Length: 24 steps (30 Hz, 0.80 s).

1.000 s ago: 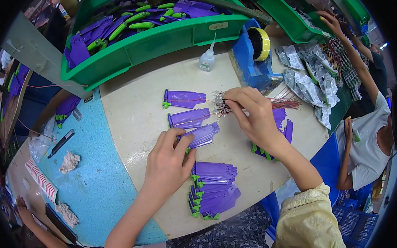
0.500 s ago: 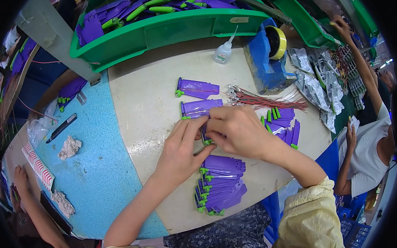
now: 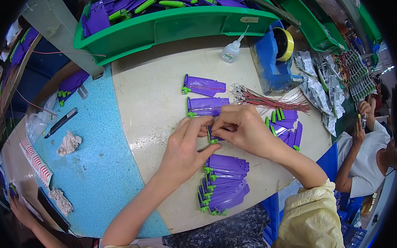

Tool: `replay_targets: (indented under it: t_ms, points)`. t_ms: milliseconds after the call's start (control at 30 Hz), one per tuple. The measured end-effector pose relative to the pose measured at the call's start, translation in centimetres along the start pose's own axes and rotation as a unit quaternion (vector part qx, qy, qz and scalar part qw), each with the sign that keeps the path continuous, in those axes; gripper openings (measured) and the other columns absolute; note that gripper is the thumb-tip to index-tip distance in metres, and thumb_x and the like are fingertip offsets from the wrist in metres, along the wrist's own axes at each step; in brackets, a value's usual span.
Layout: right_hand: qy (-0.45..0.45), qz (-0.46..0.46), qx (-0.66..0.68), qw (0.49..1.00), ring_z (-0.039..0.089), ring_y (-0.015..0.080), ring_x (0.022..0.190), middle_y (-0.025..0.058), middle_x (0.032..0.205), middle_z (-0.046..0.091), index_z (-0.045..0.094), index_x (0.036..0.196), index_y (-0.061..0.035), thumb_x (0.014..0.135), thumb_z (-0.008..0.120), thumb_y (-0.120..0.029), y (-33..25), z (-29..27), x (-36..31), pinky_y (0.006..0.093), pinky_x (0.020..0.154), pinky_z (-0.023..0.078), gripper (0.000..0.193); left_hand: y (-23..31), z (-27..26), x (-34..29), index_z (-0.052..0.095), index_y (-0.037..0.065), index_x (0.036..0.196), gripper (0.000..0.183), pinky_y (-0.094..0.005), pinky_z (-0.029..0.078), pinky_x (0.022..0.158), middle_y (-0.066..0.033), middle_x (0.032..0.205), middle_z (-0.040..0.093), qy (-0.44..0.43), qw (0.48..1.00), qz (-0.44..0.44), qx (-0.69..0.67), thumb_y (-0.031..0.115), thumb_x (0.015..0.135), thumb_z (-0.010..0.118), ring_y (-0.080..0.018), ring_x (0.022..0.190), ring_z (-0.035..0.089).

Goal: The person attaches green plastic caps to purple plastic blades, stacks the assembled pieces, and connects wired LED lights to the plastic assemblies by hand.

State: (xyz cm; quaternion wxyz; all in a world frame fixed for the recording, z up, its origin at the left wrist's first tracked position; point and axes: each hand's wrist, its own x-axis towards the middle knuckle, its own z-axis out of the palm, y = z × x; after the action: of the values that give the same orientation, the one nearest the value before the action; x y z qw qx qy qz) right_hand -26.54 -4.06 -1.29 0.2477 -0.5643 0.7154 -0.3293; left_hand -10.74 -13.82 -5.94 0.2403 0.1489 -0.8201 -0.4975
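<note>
My left hand (image 3: 181, 144) holds a purple plastic piece with a green end (image 3: 213, 140) against the table, its thumb and index finger around it. My right hand (image 3: 249, 129) is closed in a pinch over the same piece; what its fingertips grip is too small to make out. Most of the piece is hidden by my fingers. Just beyond lie two similar purple pieces, a nearer one (image 3: 206, 106) and a farther one (image 3: 205, 85). Toward me, several more overlap in a fanned stack (image 3: 225, 185).
Red wires (image 3: 273, 101) lie right of my hands, beside loose purple and green parts (image 3: 289, 131). Beyond stand a glue bottle (image 3: 231, 51), a blue tape dispenser (image 3: 271, 63) and a green bin (image 3: 181, 27). A black cutter (image 3: 62, 122) lies left. Co-workers sit at both sides.
My right fingers have drawn into a tighter pinch over the piece, baring more of it. The whole view has shifted slightly. The right co-worker's raised hand has come down; the left co-worker's hand has moved.
</note>
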Motion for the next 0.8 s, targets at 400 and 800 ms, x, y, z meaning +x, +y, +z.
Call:
replay_targets:
  t_ms: [400,800]
  points:
    - [0.033,-0.027,-0.024,0.999,0.057,0.027,0.058,0.011,0.071,0.055,0.068,0.079,-0.0002,0.072,0.073,-0.002,0.8,0.3,-1.1,0.0384,0.054,0.045,0.009,-0.3,0.4,0.2,0.058,0.002,0.108,0.047,-0.0363,0.055,0.076,-0.0129,0.096,0.062,-0.005,1.0,-0.012,-0.018,0.002,0.067,0.082,-0.0274,0.089,0.065]
    - [0.043,0.05,0.086,0.994,0.054,0.0166,0.056,0.0089,0.068,0.056,0.075,0.093,-0.0004,0.077,0.071,0.002,1.0,0.3,-2.3,0.0311,0.051,0.041,0.017,-0.1,0.1,0.5,0.061,0.001,0.09,0.026,-0.0392,0.051,0.08,-0.012,0.102,0.061,-0.011,0.992,0.104,0.073,0.008,0.073,0.079,-0.03,0.094,0.06]
